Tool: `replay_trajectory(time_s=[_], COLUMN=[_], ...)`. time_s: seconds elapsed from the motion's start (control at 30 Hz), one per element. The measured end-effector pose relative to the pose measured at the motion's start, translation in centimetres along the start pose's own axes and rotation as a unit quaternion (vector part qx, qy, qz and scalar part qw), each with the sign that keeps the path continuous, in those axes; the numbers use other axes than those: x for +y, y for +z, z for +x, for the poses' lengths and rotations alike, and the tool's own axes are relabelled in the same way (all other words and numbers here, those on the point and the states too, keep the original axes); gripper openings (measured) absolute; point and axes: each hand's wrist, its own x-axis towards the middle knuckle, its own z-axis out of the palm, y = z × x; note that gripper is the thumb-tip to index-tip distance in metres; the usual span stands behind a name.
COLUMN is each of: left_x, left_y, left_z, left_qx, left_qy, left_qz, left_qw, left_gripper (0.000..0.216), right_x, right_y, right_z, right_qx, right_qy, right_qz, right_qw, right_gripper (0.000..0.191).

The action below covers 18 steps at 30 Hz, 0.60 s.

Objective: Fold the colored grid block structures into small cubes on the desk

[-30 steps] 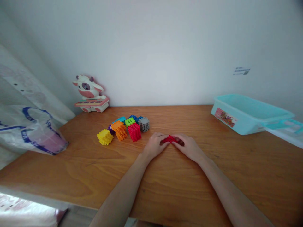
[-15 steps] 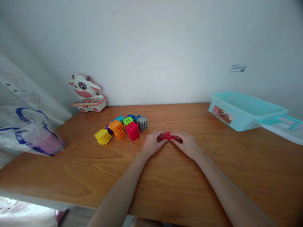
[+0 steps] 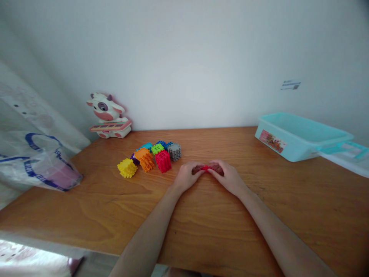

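Observation:
My left hand (image 3: 188, 176) and my right hand (image 3: 226, 177) rest on the wooden table (image 3: 201, 215), fingertips together around a small red plastic piece (image 3: 205, 168), which they mostly hide. Left of my hands lies a cluster of colourful lattice cubes: a red cube (image 3: 163, 161) nearest, an orange cube (image 3: 145, 159), a yellow cube (image 3: 127, 168), a grey cube (image 3: 175, 151), with green (image 3: 157, 148) and blue ones behind.
A cow-shaped toy keyboard (image 3: 108, 116) stands at the back left against the wall. A turquoise plastic bin (image 3: 300, 136) sits at the back right with its lid (image 3: 346, 154) beside it. A plastic bag (image 3: 40, 165) lies at the table's left edge.
My hands have closed in tighter over the red piece, so less of it shows. The view shifted slightly; the cubes have not moved.

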Motion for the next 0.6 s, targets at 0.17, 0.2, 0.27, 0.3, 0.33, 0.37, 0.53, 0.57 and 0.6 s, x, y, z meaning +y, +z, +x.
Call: replay_trajectory(time_s=[0.17, 0.2, 0.27, 0.3, 0.33, 0.37, 0.53, 0.57, 0.6], left_x=[-0.28, -0.37, -0.47, -0.47, -0.44, -0.39, -0.16, -0.14, -0.12], left_y=[0.14, 0.17, 0.19, 0.18, 0.15, 0.12, 0.03, 0.03, 0.04], left_z=[-0.01, -0.02, -0.03, -0.03, -0.03, -0.02, -0.03, -0.03, -0.04], left_qx=[0.005, 0.006, 0.003, -0.001, -0.006, -0.011, -0.017, -0.015, -0.012], left_qy=[0.017, 0.018, 0.021, 0.023, 0.025, 0.026, 0.025, 0.025, 0.025], left_qz=[0.045, 0.048, 0.049, 0.051, 0.055, 0.062, 0.085, 0.085, 0.086], left_qw=[0.999, 0.999, 0.999, 0.998, 0.998, 0.998, 0.996, 0.996, 0.996], left_gripper=[0.02, 0.02, 0.02, 0.02, 0.02, 0.02, 0.02, 0.02, 0.019], right_x=[-0.23, -0.26, -0.32, -0.35, -0.39, -0.42, -0.48, -0.48, -0.48], right_y=[-0.23, -0.26, -0.28, -0.29, -0.29, -0.3, -0.32, -0.3, -0.29], right_z=[0.2, 0.21, 0.2, 0.18, 0.16, 0.15, 0.11, 0.1, 0.09], right_qx=[-0.029, -0.031, -0.028, -0.028, -0.027, -0.027, -0.029, -0.028, -0.027], right_qy=[-0.052, -0.057, -0.057, -0.055, -0.052, -0.049, -0.047, -0.047, -0.046], right_qz=[-0.037, -0.04, -0.043, -0.045, -0.046, -0.047, -0.043, -0.04, -0.036], right_qw=[0.998, 0.997, 0.997, 0.997, 0.997, 0.997, 0.998, 0.998, 0.998], right_gripper=[0.016, 0.016, 0.015, 0.015, 0.015, 0.015, 0.015, 0.015, 0.016])
